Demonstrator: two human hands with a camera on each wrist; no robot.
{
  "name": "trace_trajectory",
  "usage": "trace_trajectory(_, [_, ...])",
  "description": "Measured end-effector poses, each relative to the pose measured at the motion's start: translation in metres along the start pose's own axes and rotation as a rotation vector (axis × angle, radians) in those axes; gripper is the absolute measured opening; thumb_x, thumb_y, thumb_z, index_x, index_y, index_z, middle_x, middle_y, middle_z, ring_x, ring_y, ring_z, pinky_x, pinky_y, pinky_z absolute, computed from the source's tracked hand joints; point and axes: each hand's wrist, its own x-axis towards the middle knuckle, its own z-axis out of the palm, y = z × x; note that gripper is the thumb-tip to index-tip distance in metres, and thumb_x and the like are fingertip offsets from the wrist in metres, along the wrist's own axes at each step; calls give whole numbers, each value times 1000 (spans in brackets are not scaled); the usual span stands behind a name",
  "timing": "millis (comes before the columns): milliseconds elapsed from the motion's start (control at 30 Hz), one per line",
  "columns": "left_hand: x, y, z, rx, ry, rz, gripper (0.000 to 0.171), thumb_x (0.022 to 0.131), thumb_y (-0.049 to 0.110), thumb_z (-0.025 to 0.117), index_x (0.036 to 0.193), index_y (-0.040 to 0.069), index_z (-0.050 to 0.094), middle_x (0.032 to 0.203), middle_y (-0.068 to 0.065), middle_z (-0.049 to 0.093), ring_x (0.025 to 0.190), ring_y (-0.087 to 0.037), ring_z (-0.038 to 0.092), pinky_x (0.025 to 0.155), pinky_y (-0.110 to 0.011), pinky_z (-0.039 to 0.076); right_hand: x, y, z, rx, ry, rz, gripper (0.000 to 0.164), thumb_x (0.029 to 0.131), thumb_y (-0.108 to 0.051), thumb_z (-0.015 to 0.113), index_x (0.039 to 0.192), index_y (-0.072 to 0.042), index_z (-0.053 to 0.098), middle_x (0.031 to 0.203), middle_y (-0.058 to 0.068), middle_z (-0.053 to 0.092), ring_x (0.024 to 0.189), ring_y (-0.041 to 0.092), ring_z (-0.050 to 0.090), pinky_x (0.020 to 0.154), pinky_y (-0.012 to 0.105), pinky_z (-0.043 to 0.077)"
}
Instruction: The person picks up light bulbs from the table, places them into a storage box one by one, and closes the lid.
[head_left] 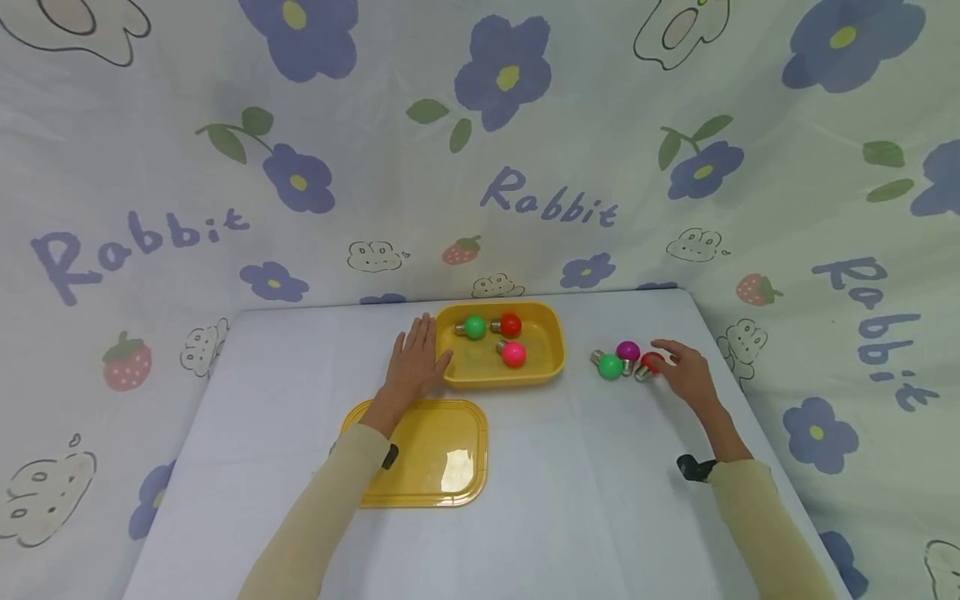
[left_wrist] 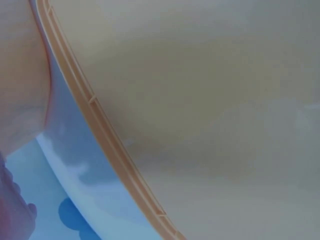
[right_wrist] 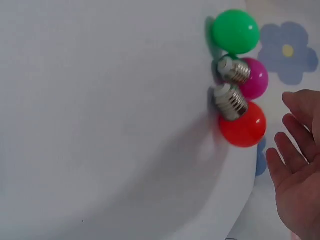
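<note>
Rabbit-lettered cloth (head_left: 551, 198) is hanging behind a white table (head_left: 570, 500). From the head view, the left hand (head_left: 414, 363), fingers straight, is apparently bracing the yellow tub (head_left: 495, 384). Right of it, the right hand (head_left: 684, 377), fingers loosely bent, is seeming to meet a red bulb (head_left: 649, 365); pinching its globe squarely should be sparing the magenta bulb (head_left: 627, 351) a nudge. Left wrist: a ribbed rim (left_wrist: 107, 140) is showing (tub or lid, I'm not telling which). Right wrist: a gap is separating those fingers from the globe, and the red bulb's screw base (right_wrist: 231, 102) is pointing away from the hand.
</note>
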Motion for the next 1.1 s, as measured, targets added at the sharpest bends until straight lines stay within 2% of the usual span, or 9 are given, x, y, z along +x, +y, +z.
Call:
trace_trajectory(133, [0, 0, 0, -6, -7, 1, 77, 107, 48, 31, 159, 0, -1, 166, -16, -5, 152, -29, -5, 120, -49, -1, 3, 9, 2, 2, -47, 42, 39, 99, -9, 63, 135, 5, 57, 140, 29, 51, 130, 48, 45, 102, 57, 43])
trace_trajectory(367, [1, 0, 0, -3, -8, -5, 77, 107, 48, 31, 159, 0, -1, 166, -16, -4, 152, -29, -4, 120, -49, -1, 7, 18, 6, 20, -84, 54, 41, 98, -7, 62, 136, 7, 55, 140, 30, 51, 134, 47, 41, 104, 56, 41])
trace_trajectory(733, [2, -2, 2, 4, -10, -8, 78, 107, 48, 31, 159, 0, -1, 166, -16, -5, 152, -29, -5, 120, -49, 0, 6, 17, 7, 14, -119, 91, 44, 98, -5, 61, 140, 6, 52, 142, 32, 47, 131, 51, 42, 102, 59, 41])
trace_trajectory(1100, [3, -2, 3, 15, -12, -10, 78, 107, 49, 30, 159, 1, -2, 166, -15, -5, 152, -28, -5, 120, -49, 0, 4, 14, 6, 27, -148, 126, 50, 97, -8, 63, 143, 7, 47, 143, 34, 44, 129, 54, 43, 99, 58, 45])
